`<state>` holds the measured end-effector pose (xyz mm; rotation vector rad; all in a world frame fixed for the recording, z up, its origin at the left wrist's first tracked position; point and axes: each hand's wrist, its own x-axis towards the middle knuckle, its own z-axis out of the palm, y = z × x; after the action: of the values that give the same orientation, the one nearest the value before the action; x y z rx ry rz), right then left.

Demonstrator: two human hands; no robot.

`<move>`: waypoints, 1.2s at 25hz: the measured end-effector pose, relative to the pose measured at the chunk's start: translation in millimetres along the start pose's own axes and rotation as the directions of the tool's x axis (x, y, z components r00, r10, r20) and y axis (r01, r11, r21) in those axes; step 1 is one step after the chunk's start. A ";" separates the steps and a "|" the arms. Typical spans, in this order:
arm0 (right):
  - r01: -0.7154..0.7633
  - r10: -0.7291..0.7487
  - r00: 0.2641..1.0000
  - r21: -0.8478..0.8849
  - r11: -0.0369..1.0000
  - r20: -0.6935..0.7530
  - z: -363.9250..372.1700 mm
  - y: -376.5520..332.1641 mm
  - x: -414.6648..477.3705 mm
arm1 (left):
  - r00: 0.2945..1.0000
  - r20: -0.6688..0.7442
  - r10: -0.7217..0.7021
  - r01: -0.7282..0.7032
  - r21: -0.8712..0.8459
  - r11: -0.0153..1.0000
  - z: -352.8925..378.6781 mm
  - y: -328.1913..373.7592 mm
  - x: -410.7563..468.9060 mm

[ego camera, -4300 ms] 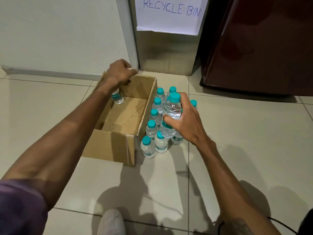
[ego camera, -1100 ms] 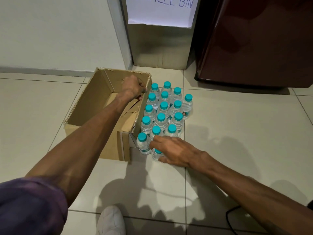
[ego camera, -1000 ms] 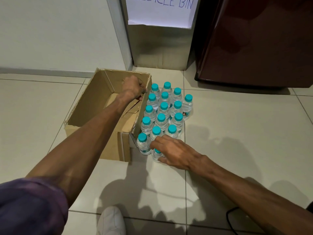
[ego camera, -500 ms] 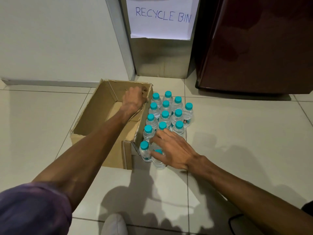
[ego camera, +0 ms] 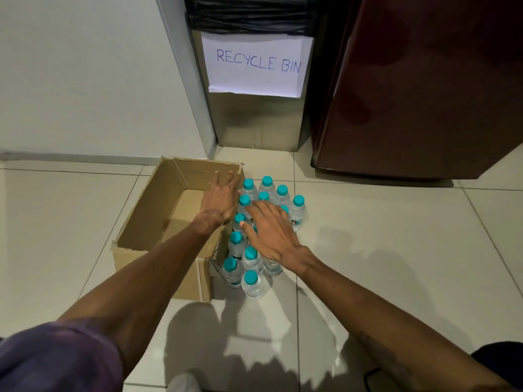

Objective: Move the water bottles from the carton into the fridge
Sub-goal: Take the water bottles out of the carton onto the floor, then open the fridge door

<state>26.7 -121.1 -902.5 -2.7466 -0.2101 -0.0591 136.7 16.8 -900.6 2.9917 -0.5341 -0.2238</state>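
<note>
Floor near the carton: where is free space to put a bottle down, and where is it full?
Free: the tiles between the bottles and the fridge, the tiles left of the carton, and its visible bottom. Crowded: the strip along the carton's right wall, where bottles stand packed under the right hand.

The left hand (ego camera: 220, 198), which gripped a bottle inside the carton (ego camera: 158, 213) and then curled into a fist at its right wall, now has its fingers straightened over that wall's far corner. The right hand (ego camera: 270, 232) has left the nearest bottle (ego camera: 252, 282) — uncovered now — and moved farther out, spread flat over the middle of the water bottles (ego camera: 297, 212). The cluster has more bottles than in the first picture.
</note>
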 end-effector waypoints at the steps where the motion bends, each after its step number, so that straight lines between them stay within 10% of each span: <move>1: -0.048 0.047 0.998 0.018 0.999 0.029 -5.0 -1.5 3.1 | 1.000 0.016 -0.017 0.018 -0.005 1.000 -5.1 1.7 -2.4; 30: -0.362 0.378 0.914 0.123 0.924 -0.146 -564.1 -67.3 -0.1 | 0.980 -0.097 0.172 -0.166 0.073 0.983 -494.4 217.0 -55.0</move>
<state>9.2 -273.2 -355.4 -2.6208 0.3474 -0.1714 91.9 -133.6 -381.1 2.9763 -0.7932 -0.0394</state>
